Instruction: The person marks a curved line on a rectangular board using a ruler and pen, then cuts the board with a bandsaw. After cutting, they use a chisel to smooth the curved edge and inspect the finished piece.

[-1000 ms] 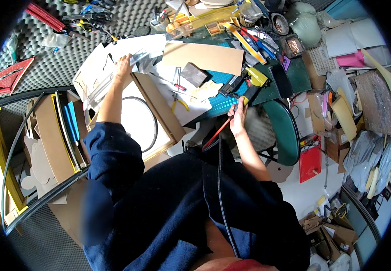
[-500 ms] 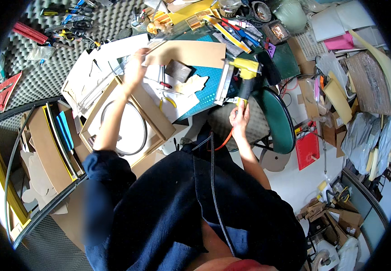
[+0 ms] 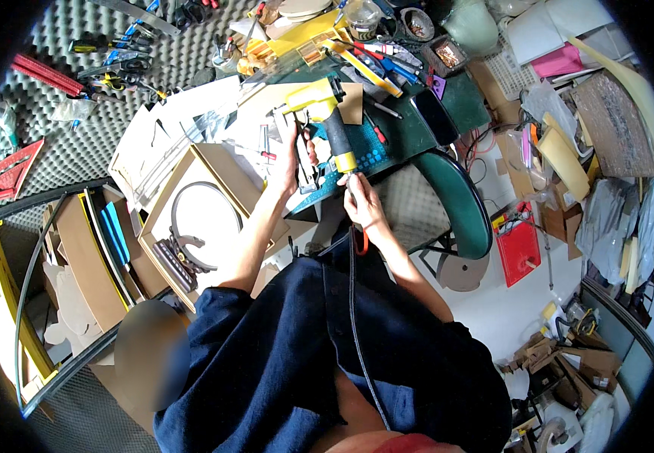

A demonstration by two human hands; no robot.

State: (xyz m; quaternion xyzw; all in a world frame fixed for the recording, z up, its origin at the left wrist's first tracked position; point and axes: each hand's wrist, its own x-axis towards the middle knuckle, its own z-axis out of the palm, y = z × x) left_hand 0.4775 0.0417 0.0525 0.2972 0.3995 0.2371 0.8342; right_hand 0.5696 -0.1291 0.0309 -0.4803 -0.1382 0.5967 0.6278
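Observation:
My right hand (image 3: 360, 199) grips the lower end of a yellow and black power tool (image 3: 325, 113), which stands tilted over the green cutting mat (image 3: 387, 140). A dark cable (image 3: 353, 302) runs from the tool's base down along my dark blue top. My left hand (image 3: 289, 158) lies just left of the tool's handle. Its thumb and fingers close on a small dark piece (image 3: 308, 143) on the worktable. A sheet of brown cardboard (image 3: 353, 106) lies under the tool's head.
An open cardboard box (image 3: 221, 177) with a dark ring inside sits left of my left arm. A green chair (image 3: 459, 204) stands to the right, with a red case (image 3: 519, 253) on the floor. Hand tools crowd the table's far edge and the grey foam wall (image 3: 63, 136).
My right hand has brought the yellow tool up from the table's right side to over the mat. My left hand has drawn back from the far cardboard to beside the tool.

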